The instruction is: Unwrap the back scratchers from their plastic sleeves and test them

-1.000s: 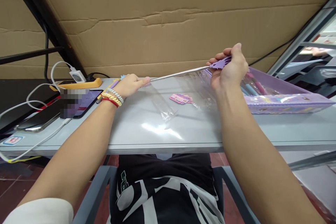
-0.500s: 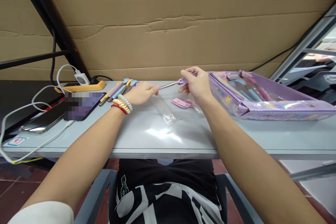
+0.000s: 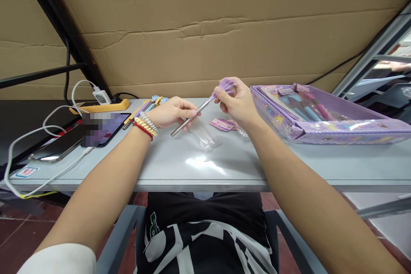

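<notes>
A back scratcher [image 3: 205, 105] with a silver rod and a purple claw-shaped head slants between my hands above the table. My right hand [image 3: 236, 98] pinches it close to the purple head. The thumb and fingers of my left hand [image 3: 175, 113] are closed on the rod lower down, and its silver end sticks out below them. Under my hands lie a crumpled clear plastic wrapper [image 3: 205, 140] and small pink printed cards [image 3: 222, 124]. Beside my left wrist is a bunch of similar scratchers [image 3: 147, 107] in yellow, purple and blue, partly hidden by that hand.
To the right stands an open purple box [image 3: 353, 133] with wrapped pens [image 3: 305, 109] inside. On the left are two phones [image 3: 58, 143], white charging cables [image 3: 69, 169] and a yellow power strip [image 3: 120, 105]. A cardboard wall [image 3: 205, 51] closes off the table's back.
The scratcher has tilted, its purple head rising and its rod end pointing down to the left. My left hand has shifted slightly right along the rod, whose lower end now shows.
</notes>
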Tool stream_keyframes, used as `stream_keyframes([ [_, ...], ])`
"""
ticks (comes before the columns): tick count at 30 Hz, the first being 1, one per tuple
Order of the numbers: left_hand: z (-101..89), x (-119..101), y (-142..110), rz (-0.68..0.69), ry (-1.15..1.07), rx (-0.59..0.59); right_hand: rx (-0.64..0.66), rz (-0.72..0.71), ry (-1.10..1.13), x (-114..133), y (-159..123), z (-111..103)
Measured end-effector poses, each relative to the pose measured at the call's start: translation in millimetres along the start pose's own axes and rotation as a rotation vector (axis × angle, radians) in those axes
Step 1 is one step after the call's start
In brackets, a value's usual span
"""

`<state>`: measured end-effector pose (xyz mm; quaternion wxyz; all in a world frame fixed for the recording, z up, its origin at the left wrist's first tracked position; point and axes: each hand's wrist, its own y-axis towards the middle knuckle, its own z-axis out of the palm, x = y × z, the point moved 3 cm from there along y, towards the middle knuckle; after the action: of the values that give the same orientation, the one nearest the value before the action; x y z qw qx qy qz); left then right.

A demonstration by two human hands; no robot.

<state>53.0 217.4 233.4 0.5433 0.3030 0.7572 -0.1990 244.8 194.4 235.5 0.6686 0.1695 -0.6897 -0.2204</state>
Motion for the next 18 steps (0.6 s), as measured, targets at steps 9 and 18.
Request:
stream_keyframes([
  [9, -113.7, 17.2, -46.8, -0.425, 0.690, -0.994, 0.044, -0.061, -0.339, -7.5, -1.1, -3.3],
  [18, -137.8, 55.2, -46.2, -0.661, 0.817, -0.949, 0.286, -0.043, -0.569, -5.9, -10.0, 7.4],
])
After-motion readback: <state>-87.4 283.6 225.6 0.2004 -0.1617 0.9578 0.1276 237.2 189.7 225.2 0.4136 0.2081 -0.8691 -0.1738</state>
